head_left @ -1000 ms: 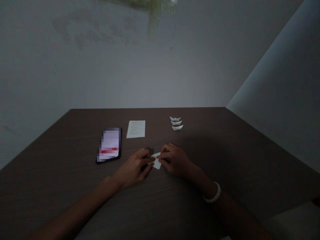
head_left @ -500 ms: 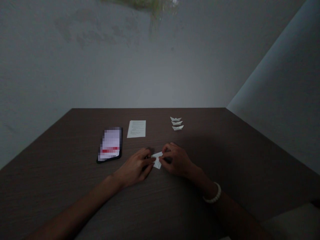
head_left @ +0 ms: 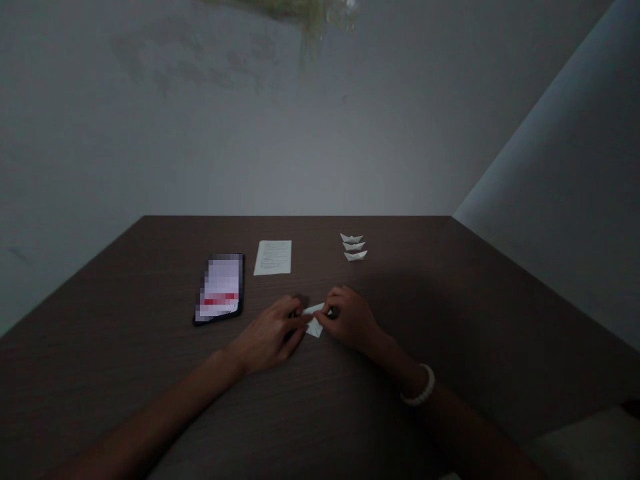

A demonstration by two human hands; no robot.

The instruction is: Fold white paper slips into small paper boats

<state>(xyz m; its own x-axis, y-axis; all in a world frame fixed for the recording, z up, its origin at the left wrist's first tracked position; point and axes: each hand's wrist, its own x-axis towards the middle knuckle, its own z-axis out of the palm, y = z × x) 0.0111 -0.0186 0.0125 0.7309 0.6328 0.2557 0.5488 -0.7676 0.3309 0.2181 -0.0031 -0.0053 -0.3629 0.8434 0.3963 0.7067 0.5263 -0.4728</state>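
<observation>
Head view. Dim room; brown table (head_left: pixel 165 267) with a fine grain, its far edge meeting a grey wall (head_left: pixel 320 147). Two bare hands at work, mid-table.

Small folded paper (head_left: pixel 315 329): white, between the two hands, on or just above the tabletop; I can't tell which. Its lower part narrows toward the person, fold lines faint. Upper strip partly covered by fingers.

Left hand (head_left: pixel 270 335): fingers bent, close together, tips at the paper's left side; thumb a little apart, lower down. Pinching or only pressing, I cannot tell.

Right hand (head_left: pixel 354 319): thumb and forefinger drawn together on the paper's upper right part, gripping it; other fingers curled. Pale bracelet (head_left: pixel 425 390) at that wrist, beaded by the look of it.

Beyond the right hand, three paper boats (head_left: pixel 354 247), white, lined up one behind another, close together. Left of them, a printed sheet (head_left: pixel 273 258) lies flat, text too small to read. Nearer, further left, a phone (head_left: pixel 220 290) in a dark case, face up, screen lit and blurred into blocks, one red band low across it.
</observation>
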